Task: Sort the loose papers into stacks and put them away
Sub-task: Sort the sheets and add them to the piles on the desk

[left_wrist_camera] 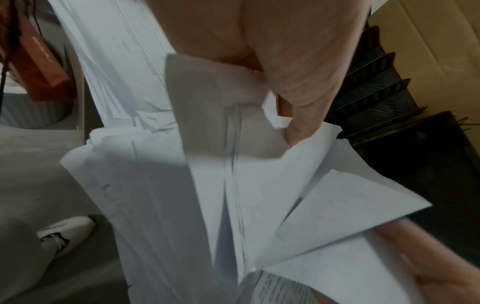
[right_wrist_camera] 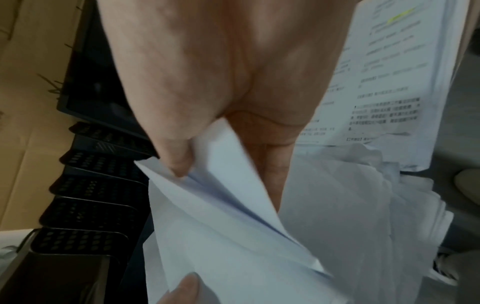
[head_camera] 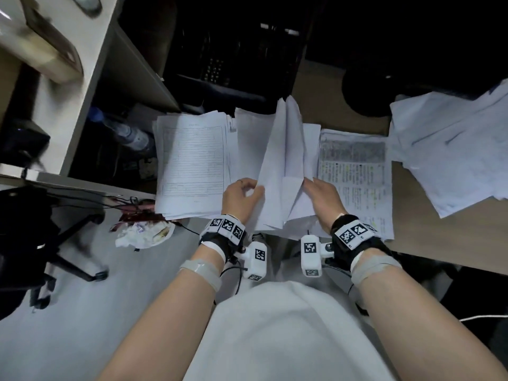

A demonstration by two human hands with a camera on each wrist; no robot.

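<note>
**Mina:** Both forearms come in from the bottom of the head view. The left hand (head_camera: 242,195) pinches the near left edge of the raised sheaf (head_camera: 284,160), thumb on top and fingers (left_wrist_camera: 298,131) curled under. The right hand (head_camera: 323,195) grasps the near right edge the same way, so neither is released.

**Jo:** Where does that sheaf sit?

**Mina:** In the middle, lifted off the blank stack (head_camera: 247,138) beneath. It lies between the form stack (head_camera: 192,160) on the left and the printed stack (head_camera: 357,171) on the right. A loose heap (head_camera: 450,152) lies further right on the brown surface (head_camera: 412,232).

**Jo:** Which way does it run?

**Mina:** Its long axis goes away from the body. The near short edge is in the hands, and the far end peaks up towards the black file rack (head_camera: 233,59).

**Jo:** The sheets look fanned.

**Mina:** They are, splaying from the near edge. I'd judge the step is squaring them. Loosen the pinch, tap the near edge on the stack, let the sheets slide level, then lay them flat in line with the neighbours. Squeezing harder would likely crease the fold already showing.
</note>
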